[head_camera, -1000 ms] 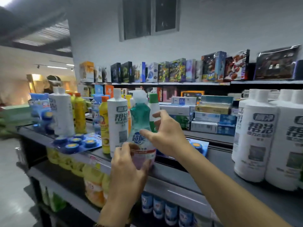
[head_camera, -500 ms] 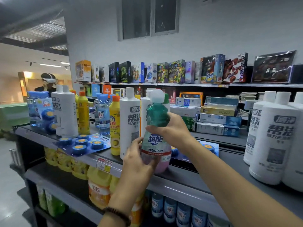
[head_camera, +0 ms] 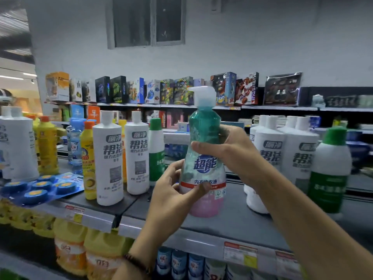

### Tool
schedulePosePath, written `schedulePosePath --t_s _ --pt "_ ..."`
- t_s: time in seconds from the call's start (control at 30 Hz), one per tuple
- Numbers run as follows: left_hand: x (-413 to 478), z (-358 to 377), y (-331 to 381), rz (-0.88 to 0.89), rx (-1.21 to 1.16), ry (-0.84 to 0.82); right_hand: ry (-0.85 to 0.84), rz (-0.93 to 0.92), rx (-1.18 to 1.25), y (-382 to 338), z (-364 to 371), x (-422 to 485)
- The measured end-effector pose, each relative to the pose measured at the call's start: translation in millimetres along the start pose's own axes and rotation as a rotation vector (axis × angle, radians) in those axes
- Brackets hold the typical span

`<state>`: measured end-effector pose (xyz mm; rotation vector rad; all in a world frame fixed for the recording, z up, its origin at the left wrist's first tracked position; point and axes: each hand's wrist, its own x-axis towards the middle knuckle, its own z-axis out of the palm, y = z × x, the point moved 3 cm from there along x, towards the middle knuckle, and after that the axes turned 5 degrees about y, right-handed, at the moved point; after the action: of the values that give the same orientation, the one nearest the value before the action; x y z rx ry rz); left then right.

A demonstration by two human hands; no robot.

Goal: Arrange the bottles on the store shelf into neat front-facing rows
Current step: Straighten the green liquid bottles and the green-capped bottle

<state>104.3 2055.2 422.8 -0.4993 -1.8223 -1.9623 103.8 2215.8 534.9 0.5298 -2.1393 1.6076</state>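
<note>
A teal pump bottle [head_camera: 203,138] with a white pump top and pink base stands at the middle of the grey shelf [head_camera: 232,223], label facing me. My left hand [head_camera: 171,201] grips its lower body and my right hand [head_camera: 228,150] wraps its upper body from the right. To its left stand two white cleaner bottles [head_camera: 110,158], a green-capped white bottle [head_camera: 156,150] and yellow bottles [head_camera: 87,162]. To the right are several more white cleaner bottles [head_camera: 270,158] and another green-capped bottle [head_camera: 329,174].
A blue blister pack of round blocks [head_camera: 42,186] lies at the shelf's left front. Water bottles [head_camera: 74,142] stand behind the yellow ones. Yellow jugs [head_camera: 70,249] fill the lower shelf. Boxed toys [head_camera: 181,91] line the far shelving.
Both hands have carried the teal pump bottle rightward along the shelf, away from the two white bottles. The view has shifted right, showing more bottles on the right.
</note>
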Motion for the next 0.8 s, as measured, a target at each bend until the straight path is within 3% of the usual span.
schedulePosePath --t_s 0.37,0.8 --pt "-27.6 181.5 -3.4 0.042 -0.086 -0.182 0.143 0.095 -0.196 9.9 -171.0 -70.1" --pt "-72.5 358.0 5.9 0.022 -0.204 -0.326 0.373 0.231 -0.710 9.8 -335.6 -159.4"
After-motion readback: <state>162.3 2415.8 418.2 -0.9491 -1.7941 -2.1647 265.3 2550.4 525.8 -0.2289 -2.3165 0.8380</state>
